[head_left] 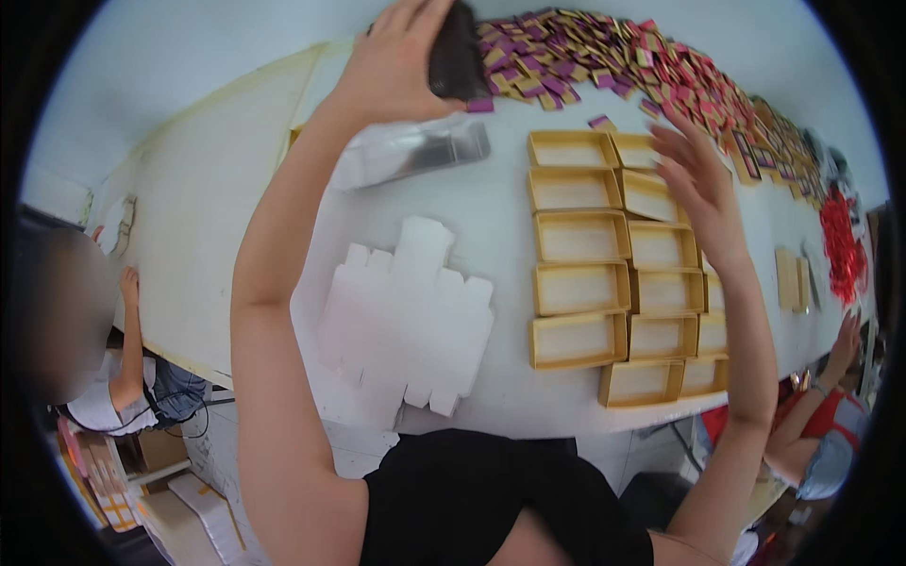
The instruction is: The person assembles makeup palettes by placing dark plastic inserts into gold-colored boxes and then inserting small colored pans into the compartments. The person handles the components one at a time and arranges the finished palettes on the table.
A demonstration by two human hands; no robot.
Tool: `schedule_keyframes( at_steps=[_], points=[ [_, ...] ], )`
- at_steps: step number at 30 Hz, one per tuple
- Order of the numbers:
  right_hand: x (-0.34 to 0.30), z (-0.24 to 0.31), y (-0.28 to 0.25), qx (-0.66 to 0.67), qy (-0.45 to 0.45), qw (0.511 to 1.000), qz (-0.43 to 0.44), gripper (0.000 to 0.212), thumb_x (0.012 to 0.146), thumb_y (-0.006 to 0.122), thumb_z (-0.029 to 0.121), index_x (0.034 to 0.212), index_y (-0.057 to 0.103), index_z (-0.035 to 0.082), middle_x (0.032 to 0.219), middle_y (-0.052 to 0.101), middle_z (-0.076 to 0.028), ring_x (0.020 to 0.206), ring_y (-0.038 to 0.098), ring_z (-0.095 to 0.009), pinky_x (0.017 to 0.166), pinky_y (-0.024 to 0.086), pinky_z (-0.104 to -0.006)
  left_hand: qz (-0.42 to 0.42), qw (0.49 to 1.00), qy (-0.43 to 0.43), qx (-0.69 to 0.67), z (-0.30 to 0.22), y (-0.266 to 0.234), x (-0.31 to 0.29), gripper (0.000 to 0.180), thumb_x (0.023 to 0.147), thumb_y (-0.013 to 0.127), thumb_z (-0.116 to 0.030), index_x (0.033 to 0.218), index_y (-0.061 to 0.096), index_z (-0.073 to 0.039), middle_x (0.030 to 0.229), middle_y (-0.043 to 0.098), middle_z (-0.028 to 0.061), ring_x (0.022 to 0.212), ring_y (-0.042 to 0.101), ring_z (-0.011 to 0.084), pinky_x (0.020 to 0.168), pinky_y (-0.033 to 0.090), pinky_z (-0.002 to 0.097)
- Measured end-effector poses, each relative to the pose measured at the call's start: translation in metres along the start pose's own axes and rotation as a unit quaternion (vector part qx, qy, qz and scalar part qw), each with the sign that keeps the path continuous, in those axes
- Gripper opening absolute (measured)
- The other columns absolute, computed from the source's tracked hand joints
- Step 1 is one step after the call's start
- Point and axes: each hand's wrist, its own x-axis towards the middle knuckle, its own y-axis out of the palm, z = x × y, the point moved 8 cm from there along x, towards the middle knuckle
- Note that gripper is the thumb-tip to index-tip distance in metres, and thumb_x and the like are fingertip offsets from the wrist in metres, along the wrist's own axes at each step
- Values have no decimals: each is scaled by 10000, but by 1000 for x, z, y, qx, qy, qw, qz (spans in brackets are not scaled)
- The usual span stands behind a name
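Note:
At the far side of the table, my left hand (396, 71) reaches around a dark, block-like thing (457, 57). The thumb is at its near end and the fingers run along its far part, partly cut off by the frame. Just below that hand lies a shiny silver-and-clear plastic packet (415, 153). Over the right part of several open yellow cardboard box trays (578, 236), my right hand (698, 184) hovers with fingers apart and nothing in them. Flat white die-cut card blanks (406, 321) are spread on the table between my arms.
A large heap of small purple, pink and tan pieces (566, 61) covers the far right of the table (510, 396). Red shredded material (838, 241) lies at the right. Another person sits at the left, with a hand (129, 283) on the edge; a second person's hand (843, 347) is at the right.

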Motion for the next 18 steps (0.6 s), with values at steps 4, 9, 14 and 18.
schedule_keyframes(
  at_steps=[4,9,14,18],
  points=[
    [25,40,92,225,82,970,50,878,837,738,355,1411,283,-130,1277,548,-227,1140,561,-226,983,437,-340,-2,997,66,-32,-114,-35,-20,1086,523,847,-243,1454,306,-98,1400,396,140,1282,395,364,992,367,497],
    [26,54,100,187,84,978,35,634,793,746,198,1274,488,-125,1047,669,-160,967,642,-188,868,508,-317,7,999,-5,44,-87,-60,-64,1065,515,839,-241,1439,333,-88,1386,405,133,1263,401,355,953,355,503],
    [7,35,126,46,164,974,151,834,806,755,343,1391,365,-107,1354,508,-221,1178,561,-264,999,444,-360,-45,996,-16,78,-70,-103,-92,1084,501,847,-265,1438,334,-83,1391,401,131,1264,391,360,954,349,494],
    [10,81,177,157,59,980,110,886,846,734,315,1476,216,-31,1316,521,-217,1207,528,-246,1013,434,-362,-27,999,-10,41,-82,-100,-99,1128,503,853,-275,1463,292,-86,1391,395,146,1266,389,354,956,347,496]
  ],
)
